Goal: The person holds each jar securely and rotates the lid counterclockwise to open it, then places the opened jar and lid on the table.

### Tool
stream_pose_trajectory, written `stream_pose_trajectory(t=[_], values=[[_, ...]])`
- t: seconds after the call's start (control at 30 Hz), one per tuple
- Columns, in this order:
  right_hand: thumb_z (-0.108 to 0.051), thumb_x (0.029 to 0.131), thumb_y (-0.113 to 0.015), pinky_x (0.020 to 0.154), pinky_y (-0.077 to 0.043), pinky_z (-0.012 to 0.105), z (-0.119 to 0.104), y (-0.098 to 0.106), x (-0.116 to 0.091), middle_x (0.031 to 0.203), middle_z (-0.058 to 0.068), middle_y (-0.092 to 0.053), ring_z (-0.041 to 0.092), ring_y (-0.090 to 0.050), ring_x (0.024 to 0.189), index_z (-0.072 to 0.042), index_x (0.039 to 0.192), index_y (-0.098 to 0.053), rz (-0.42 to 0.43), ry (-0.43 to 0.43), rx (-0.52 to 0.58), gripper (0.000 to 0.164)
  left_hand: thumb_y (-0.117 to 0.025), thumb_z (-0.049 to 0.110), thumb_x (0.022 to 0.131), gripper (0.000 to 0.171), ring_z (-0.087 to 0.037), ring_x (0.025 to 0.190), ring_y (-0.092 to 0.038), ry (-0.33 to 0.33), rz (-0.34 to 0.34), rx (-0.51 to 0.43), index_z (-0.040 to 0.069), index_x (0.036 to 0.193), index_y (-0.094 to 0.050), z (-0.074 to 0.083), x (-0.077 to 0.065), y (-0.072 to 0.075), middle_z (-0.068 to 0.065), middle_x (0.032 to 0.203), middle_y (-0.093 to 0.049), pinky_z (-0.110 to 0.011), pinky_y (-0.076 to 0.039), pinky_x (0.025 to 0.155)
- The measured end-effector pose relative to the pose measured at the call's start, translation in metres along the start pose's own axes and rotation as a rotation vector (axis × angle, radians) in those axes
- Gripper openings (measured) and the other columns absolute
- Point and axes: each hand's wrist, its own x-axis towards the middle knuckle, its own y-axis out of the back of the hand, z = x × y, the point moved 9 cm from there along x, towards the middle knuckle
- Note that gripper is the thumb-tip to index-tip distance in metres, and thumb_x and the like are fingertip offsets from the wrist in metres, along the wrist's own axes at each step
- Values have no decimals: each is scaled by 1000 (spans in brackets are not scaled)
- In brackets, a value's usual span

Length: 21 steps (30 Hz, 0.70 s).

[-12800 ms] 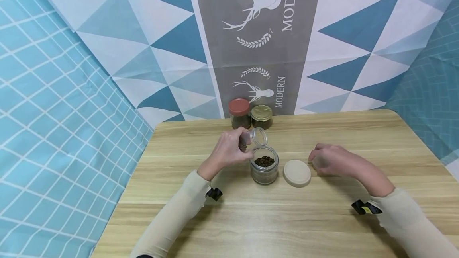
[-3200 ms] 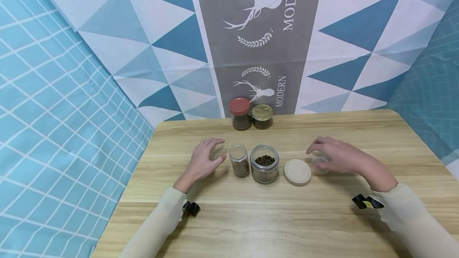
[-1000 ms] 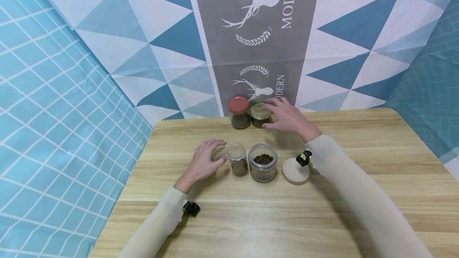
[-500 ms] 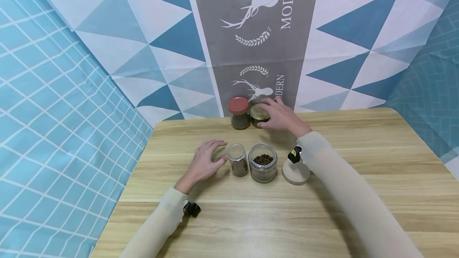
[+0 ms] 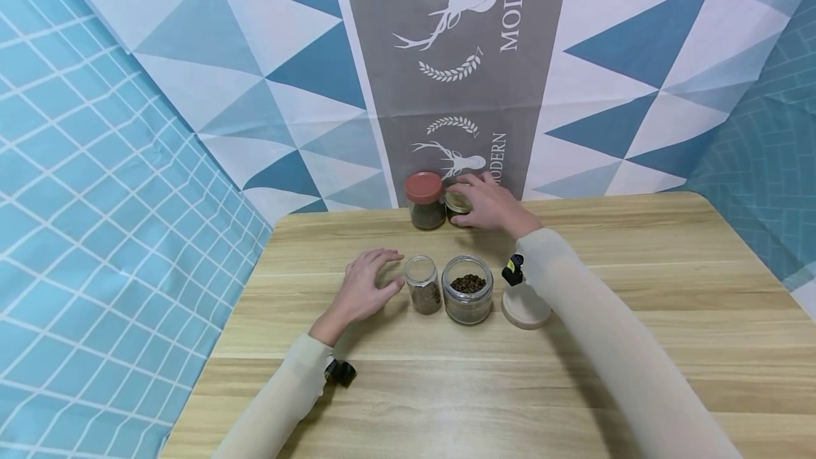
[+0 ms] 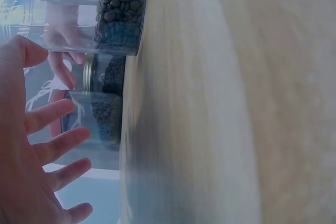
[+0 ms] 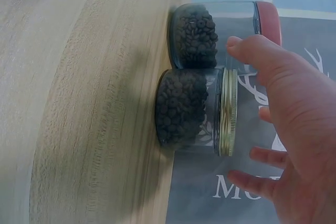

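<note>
My right hand (image 5: 489,205) reaches to the back of the table, fingers spread around the gold-lidded jar (image 7: 181,109). In the right wrist view a gap shows between its fingers and the gold lid (image 7: 228,113). Dark beans fill much of that jar. Close by stands a red-lidded jar (image 5: 425,205), also partly filled with beans. My left hand (image 5: 366,285) hovers with loosely bent fingers left of a narrow lidless jar (image 5: 423,287). Beside this one, a wide lidless jar (image 5: 468,296) holds brown beans.
A beige round lid (image 5: 524,309) lies right of the wide jar, partly covered by my right sleeve (image 5: 612,331). The wooden table (image 5: 395,402) meets a patterned cloth backdrop (image 5: 408,105) behind the lidded jars.
Earlier my left hand tilted the narrow jar over the wide one; it now stands upright, released. My right hand moved from the beige lid to the back, then slightly left over the gold-lidded jar.
</note>
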Motion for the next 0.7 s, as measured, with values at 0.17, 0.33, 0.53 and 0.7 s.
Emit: stream_pose_trajectory(t=[0.17,0.33,0.53,0.7], values=[[-45,100,-82,119,-50,77,3,-5,4,185,14,-34,53,-36,161,-25,169,-53,-19,-15,1,77,-70,43,103,54,-46,151,-57,14,-7,-11,11,146,-72,22,-3,13,-19,158,-68,-80,-40,121],[-46,100,-81,124,-44,80,4,-9,7,185,16,-33,55,-34,162,-25,170,-51,-29,-12,2,79,-68,48,103,54,-46,148,-59,-9,15,-3,13,145,-73,22,-3,14,-18,156,-69,-82,-42,115],[-45,101,-80,109,-58,72,5,-11,8,186,15,-32,48,-42,152,-24,172,-47,-29,-15,2,81,-68,45,103,54,-45,149,-58,-19,15,-10,13,146,-73,19,-1,11,-17,157,-68,-79,-42,118],[-44,102,-79,106,-59,69,7,-17,8,187,14,-30,48,-42,151,-24,174,-45,-43,-20,7,82,-68,51,103,55,-45,148,-58,-29,19,-23,15,145,-74,15,-3,8,-17,156,-69,-79,-42,116]])
